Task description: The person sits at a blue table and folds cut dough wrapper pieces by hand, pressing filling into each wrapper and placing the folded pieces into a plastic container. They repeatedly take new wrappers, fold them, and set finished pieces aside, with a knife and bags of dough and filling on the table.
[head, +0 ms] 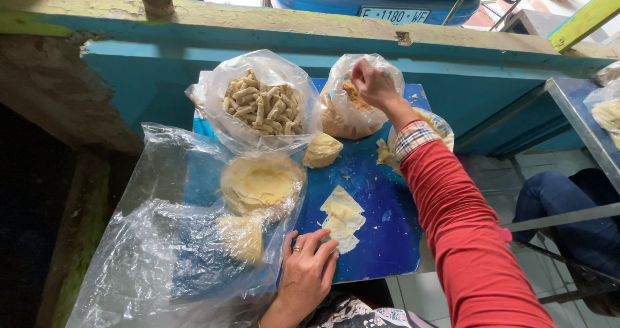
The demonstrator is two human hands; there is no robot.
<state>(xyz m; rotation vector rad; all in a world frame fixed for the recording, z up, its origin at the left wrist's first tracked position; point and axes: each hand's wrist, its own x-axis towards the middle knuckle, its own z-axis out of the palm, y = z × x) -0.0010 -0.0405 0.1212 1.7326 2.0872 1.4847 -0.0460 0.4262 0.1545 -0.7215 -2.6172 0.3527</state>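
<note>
Two hands work on the blue counter point(381, 237). The left hand point(307, 273) lies flat, fingers spread, pinning the pale wrapper sheets point(342, 218) just beyond it. The right hand point(373, 82) reaches far past them into the filling bag point(352, 102), fingers bunched, maybe pinching filling.

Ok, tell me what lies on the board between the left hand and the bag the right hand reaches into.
In the head view, wrapper pieces lie by the left hand; beyond them, bare blue board up to the filling bag.
</note>
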